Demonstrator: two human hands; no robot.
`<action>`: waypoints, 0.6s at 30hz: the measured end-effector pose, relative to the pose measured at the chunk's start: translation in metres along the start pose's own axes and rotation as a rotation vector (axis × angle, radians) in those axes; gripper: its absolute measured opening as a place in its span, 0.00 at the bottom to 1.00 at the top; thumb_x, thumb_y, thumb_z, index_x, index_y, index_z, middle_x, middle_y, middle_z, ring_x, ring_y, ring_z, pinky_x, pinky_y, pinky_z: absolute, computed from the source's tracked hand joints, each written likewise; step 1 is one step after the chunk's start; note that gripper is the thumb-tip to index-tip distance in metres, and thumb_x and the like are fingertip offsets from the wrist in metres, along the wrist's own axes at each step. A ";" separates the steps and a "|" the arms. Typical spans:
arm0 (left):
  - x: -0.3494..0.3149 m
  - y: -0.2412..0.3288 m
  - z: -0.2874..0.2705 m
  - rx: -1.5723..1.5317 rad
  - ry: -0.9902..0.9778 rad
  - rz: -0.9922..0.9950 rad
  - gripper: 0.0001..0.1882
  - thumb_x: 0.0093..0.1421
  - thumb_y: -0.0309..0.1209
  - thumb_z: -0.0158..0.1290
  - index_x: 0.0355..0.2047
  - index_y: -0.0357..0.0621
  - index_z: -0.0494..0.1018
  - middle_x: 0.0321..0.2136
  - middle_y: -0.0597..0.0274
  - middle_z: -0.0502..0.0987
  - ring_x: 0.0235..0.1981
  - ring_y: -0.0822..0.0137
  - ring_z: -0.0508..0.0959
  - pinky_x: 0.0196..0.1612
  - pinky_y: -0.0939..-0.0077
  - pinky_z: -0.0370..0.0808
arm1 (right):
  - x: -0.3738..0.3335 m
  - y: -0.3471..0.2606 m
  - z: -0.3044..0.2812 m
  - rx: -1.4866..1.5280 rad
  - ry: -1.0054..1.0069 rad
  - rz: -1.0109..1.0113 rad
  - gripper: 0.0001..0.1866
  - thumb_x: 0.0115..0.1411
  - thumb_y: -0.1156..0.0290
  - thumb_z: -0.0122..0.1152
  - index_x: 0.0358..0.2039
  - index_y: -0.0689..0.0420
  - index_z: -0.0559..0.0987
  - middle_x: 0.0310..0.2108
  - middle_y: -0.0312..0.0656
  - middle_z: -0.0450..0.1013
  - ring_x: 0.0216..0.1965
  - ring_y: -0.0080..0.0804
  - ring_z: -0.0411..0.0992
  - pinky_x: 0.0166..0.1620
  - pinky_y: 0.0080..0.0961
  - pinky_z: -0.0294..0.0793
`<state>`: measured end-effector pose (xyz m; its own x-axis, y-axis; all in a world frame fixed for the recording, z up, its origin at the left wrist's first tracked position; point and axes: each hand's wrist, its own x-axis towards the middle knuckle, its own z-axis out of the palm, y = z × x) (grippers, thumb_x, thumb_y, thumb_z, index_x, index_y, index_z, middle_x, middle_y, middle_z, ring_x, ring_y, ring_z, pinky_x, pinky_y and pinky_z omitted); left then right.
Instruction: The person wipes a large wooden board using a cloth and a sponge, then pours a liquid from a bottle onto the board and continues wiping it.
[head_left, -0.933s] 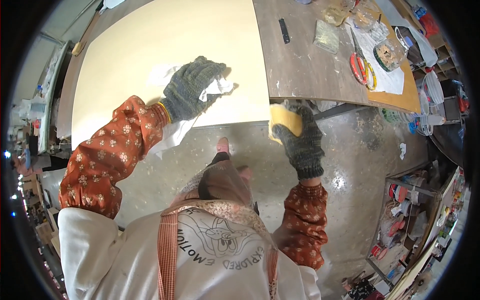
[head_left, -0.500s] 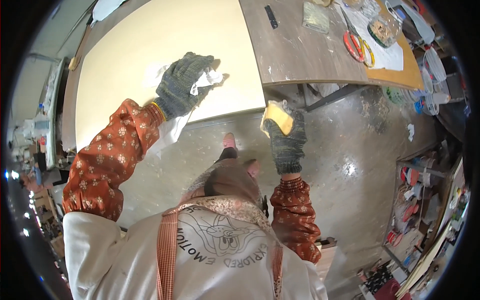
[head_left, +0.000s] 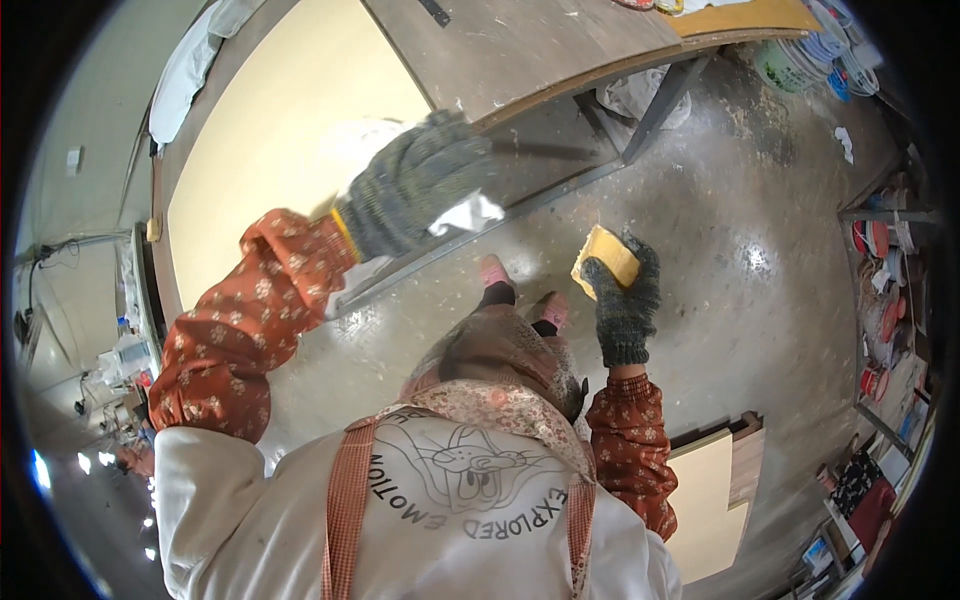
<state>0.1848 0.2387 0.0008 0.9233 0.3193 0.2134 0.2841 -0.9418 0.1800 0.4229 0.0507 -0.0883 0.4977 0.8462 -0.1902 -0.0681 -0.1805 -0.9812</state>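
My left hand (head_left: 415,190), in a dark grey knit glove, is closed around a crumpled white rag (head_left: 468,213); whether it is cloth or paper is unclear. It is slightly blurred and sits at the near edge of a large cream panel (head_left: 290,110), more of the white material showing below the wrist. In front of my body, off the table, my gloved right hand (head_left: 632,305) grips a yellow block (head_left: 610,258) with a pale, rough edge, like a sponge. My thumb lies across its face.
The panel rests on a grey-brown table (head_left: 530,45) with a metal leg (head_left: 665,110) beneath. Cream boards (head_left: 705,490) stand low at my right. Shelves with red-and-white rolls (head_left: 878,310) line the far right. Buckets (head_left: 790,65) stand beyond the table's right end.
My view has swung, so the table sits higher and further left. My left hand with the rag has moved to the panel's near edge. The right hand still holds the yellow block, now further from the table.
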 end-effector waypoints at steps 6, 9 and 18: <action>0.057 0.035 0.007 0.586 -0.462 0.069 0.22 0.52 0.29 0.53 0.49 0.39 0.70 0.42 0.52 0.74 0.39 0.55 0.74 0.40 0.59 0.74 | -0.012 0.004 -0.016 0.039 0.029 0.130 0.27 0.51 0.78 0.69 0.51 0.58 0.69 0.46 0.39 0.70 0.47 0.29 0.69 0.49 0.27 0.73; 0.081 0.051 0.025 0.677 -0.575 0.122 0.07 0.52 0.29 0.52 0.30 0.39 0.76 0.28 0.59 0.76 0.30 0.58 0.76 0.36 0.63 0.72 | -0.009 0.006 -0.024 0.052 0.114 0.106 0.28 0.50 0.79 0.70 0.51 0.58 0.70 0.47 0.39 0.70 0.47 0.29 0.69 0.50 0.27 0.73; 0.013 0.078 0.051 0.224 -0.267 0.293 0.05 0.51 0.32 0.51 0.29 0.48 0.72 0.31 0.63 0.74 0.36 0.62 0.74 0.43 0.64 0.71 | -0.018 0.007 -0.060 -0.011 0.311 0.181 0.28 0.49 0.80 0.69 0.52 0.57 0.70 0.50 0.41 0.69 0.50 0.33 0.68 0.52 0.30 0.72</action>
<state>0.2320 0.1636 -0.0310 0.9990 0.0250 -0.0358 0.0225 -0.9973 -0.0694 0.4651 0.0047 -0.0898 0.7181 0.6070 -0.3404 -0.1710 -0.3201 -0.9318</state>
